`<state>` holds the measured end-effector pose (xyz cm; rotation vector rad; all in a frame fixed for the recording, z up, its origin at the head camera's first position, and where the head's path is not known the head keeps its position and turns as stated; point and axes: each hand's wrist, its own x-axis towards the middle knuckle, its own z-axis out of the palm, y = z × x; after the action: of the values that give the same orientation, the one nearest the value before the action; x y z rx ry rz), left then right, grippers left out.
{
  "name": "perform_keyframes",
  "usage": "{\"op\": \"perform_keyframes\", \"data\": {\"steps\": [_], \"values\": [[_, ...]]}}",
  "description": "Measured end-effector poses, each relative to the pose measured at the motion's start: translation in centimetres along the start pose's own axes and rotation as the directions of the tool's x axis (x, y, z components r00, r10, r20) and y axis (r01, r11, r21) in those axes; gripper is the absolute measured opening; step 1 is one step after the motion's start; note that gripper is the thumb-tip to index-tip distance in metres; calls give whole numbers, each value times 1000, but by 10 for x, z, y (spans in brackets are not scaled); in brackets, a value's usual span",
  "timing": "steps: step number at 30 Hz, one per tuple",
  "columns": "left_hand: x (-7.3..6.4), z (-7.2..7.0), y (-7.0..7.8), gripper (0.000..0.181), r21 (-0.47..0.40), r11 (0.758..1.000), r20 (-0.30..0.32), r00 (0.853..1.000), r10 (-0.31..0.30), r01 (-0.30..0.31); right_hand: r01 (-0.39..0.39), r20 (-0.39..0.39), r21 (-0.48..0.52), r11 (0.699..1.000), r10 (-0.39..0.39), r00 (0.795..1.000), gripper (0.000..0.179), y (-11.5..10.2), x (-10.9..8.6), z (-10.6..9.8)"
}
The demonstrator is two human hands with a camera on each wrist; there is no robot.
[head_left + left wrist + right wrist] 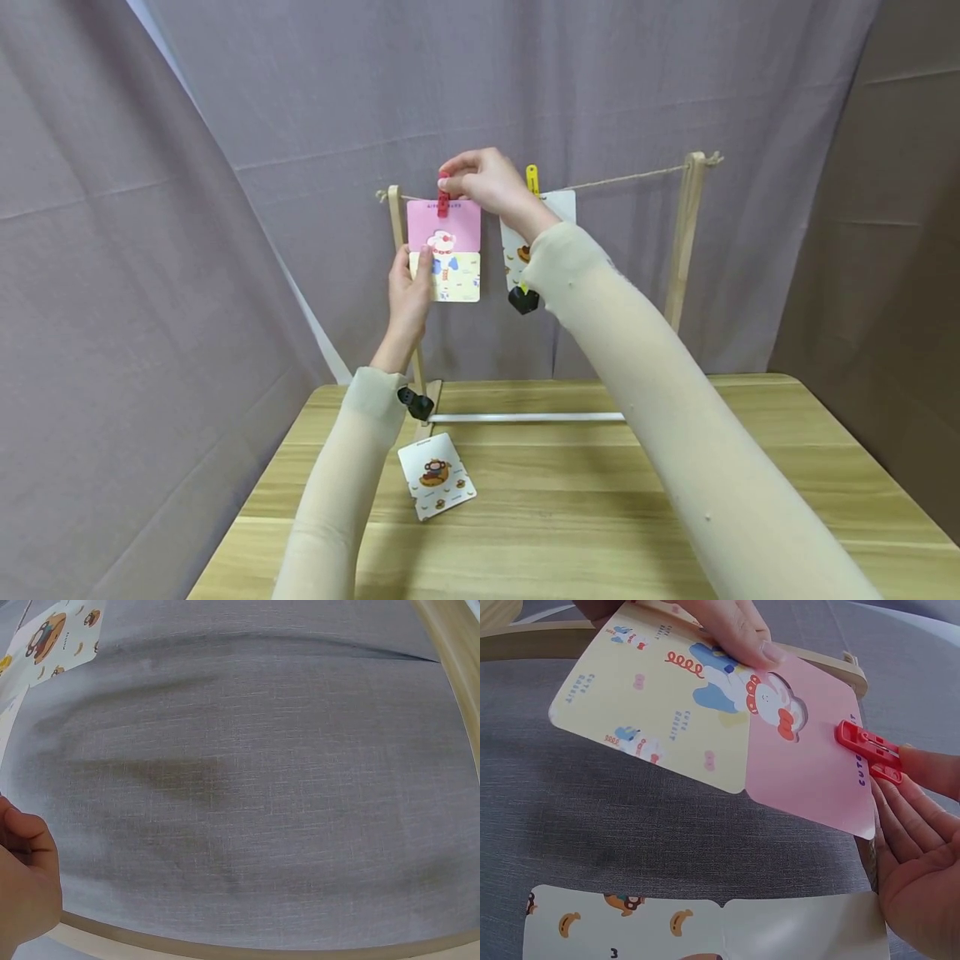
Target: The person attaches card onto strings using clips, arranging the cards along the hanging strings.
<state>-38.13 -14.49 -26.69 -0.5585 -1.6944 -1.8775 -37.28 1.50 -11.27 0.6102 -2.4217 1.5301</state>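
Left hand point(409, 289) pinched pink-and-yellow rectangular card point(462, 227) under beige twine point(622, 178), likely steadying it, right hand point(491, 181) pinching red plastic clip point(443, 205).

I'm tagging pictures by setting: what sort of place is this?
Probably a curtained-off recording or practice space: grey curtains hang behind and beside a wooden table, on which two wooden posts hold up a string.

- Surface point(555, 517): wood-grained, rounded at its far corners.
- Card point(437, 477): white, with a monkey and bananas, lying aslant left of centre.
- Wooden foot point(433, 390): under the left post, just beyond the card.
- White rod point(525, 417): stretches rightward from that foot, partly hidden by a sleeve.
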Motion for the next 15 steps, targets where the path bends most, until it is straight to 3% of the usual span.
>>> {"op": "perform_keyframes", "data": {"steps": [8, 11, 15], "values": [[-14, 2, 30, 20, 17, 1000, 11, 1000, -8, 8, -5, 14, -14, 1000, 5, 1000, 36, 1, 0, 2], [-11, 0, 25, 21, 18, 1000, 16, 1000, -9, 8, -3, 17, -14, 1000, 3, 1000, 38, 2, 0, 3], [-4, -4, 6, 25, 27, 999, 17, 1000, -19, 18, -2, 25, -25, 1000, 3, 1000, 39, 5, 0, 2]]}}
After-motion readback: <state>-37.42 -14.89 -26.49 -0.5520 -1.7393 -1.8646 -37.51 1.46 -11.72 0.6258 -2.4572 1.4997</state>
